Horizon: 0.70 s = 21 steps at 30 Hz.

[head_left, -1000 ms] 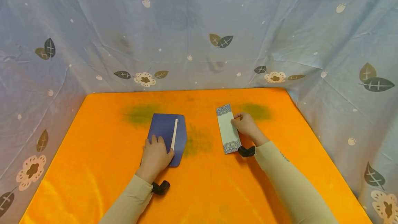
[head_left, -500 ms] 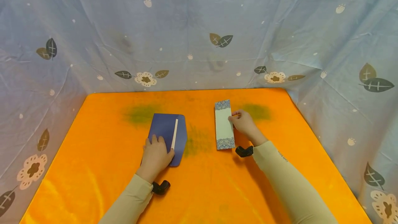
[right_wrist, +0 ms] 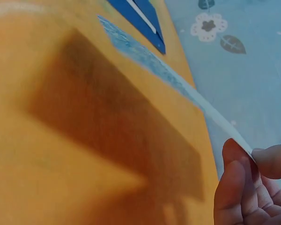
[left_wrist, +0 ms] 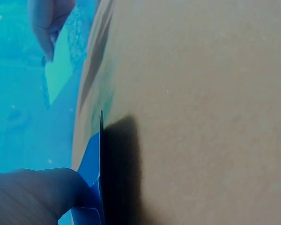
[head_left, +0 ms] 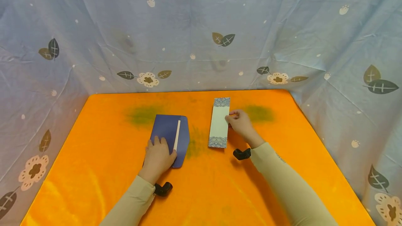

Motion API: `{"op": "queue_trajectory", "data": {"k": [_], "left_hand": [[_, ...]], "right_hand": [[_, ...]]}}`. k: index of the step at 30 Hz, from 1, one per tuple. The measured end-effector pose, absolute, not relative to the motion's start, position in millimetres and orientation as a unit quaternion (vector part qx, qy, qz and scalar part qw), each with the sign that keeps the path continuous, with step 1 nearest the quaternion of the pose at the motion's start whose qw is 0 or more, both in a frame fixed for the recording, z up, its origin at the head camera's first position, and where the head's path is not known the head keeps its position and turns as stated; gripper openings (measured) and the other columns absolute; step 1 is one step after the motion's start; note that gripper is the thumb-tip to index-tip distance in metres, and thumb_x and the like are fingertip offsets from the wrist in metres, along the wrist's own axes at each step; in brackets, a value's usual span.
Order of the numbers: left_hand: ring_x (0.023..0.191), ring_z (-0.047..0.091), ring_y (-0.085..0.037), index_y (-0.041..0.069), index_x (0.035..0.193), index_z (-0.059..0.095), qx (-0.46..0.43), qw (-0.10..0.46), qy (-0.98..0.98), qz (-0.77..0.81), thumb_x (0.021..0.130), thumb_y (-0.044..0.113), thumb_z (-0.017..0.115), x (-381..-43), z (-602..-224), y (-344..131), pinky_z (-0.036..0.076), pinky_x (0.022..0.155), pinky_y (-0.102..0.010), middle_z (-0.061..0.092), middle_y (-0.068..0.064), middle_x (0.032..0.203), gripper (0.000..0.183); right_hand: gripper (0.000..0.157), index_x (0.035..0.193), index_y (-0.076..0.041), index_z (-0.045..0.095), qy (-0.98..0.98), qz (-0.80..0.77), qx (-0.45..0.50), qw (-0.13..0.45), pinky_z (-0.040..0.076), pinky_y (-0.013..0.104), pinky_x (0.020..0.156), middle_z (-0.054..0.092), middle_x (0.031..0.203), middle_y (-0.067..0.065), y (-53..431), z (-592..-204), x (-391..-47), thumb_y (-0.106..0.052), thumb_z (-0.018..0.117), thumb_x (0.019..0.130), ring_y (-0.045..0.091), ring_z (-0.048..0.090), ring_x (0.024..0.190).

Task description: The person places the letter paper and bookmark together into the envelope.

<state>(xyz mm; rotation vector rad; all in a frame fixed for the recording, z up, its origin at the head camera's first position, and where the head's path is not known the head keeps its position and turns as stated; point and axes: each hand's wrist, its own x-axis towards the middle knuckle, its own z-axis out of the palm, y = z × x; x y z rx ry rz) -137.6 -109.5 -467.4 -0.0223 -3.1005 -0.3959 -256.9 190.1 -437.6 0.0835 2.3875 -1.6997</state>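
Note:
A dark blue envelope (head_left: 166, 126) with a narrow white strip (head_left: 177, 133) along its flap side is at the left in the head view. My left hand (head_left: 158, 157) holds it, fingers spread over its face and thumb near the strip; the left wrist view shows the envelope (left_wrist: 90, 161) casting a shadow on the cloth. To its right, my right hand (head_left: 241, 125) pinches a pale card (head_left: 219, 121) with blue lace-patterned ends between thumb and fingers at its right long edge. In the right wrist view the card (right_wrist: 150, 63) is raised, its shadow below.
An orange cloth (head_left: 201, 191) covers the table. Bluish fabric walls (head_left: 188, 27) with leaf and flower prints stand at the back and both sides. A black device (head_left: 162, 189) sits at the left wrist, and another black device (head_left: 242, 154) at the right wrist.
My right hand has moved left with the card, toward the envelope. The card has turned, its lower end swinging left. The left hand and envelope stay in place.

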Motion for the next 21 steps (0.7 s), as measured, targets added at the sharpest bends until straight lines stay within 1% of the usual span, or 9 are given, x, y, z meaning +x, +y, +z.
{"op": "queue_trajectory", "data": {"k": [5,12,16,21], "left_hand": [[0.116,0.038,-0.064,-0.020,0.126,0.048,-0.007,0.007,-0.992,-0.129,0.088,0.035,0.063,-137.6,-467.3,-109.2,0.041,0.091,-0.067,0.041,-0.043,0.131,0.068],[0.116,0.039,-0.064,-0.020,0.126,0.048,-0.008,0.011,-0.992,-0.126,0.088,0.035,0.063,-137.3,-468.2,-109.6,0.041,0.090,-0.067,0.041,-0.043,0.131,0.068],[0.114,0.040,-0.063,-0.020,0.124,0.049,-0.010,0.017,-0.992,-0.126,0.088,0.035,0.064,-136.9,-468.1,-109.5,0.042,0.089,-0.066,0.043,-0.042,0.129,0.067],[0.114,0.040,-0.063,-0.020,0.123,0.050,-0.008,0.020,-0.992,-0.128,0.088,0.034,0.064,-136.6,-467.4,-108.9,0.042,0.089,-0.067,0.043,-0.042,0.129,0.067]], "right_hand": [[0.037,0.123,-0.002,0.046,0.796,-0.595,0.029,0.107,0.055,0.045,0.081,0.060,0.097,0.019,182.3,-440.3,-256.9,-0.020,0.062,0.095,0.034,0.062,0.084],[0.039,0.124,-0.001,0.045,0.782,-0.613,0.027,0.110,0.056,0.040,0.079,0.064,0.101,0.017,169.7,-443.9,-257.2,-0.020,0.063,0.095,0.031,0.064,0.081],[0.040,0.125,-0.002,0.044,0.776,-0.620,0.026,0.115,0.055,0.042,0.081,0.065,0.104,0.018,161.8,-445.8,-256.2,-0.022,0.062,0.095,0.034,0.064,0.085],[0.039,0.124,0.000,0.043,0.764,-0.634,0.026,0.117,0.054,0.044,0.083,0.064,0.102,0.020,153.0,-450.6,-254.9,-0.020,0.062,0.095,0.039,0.064,0.088]]}}
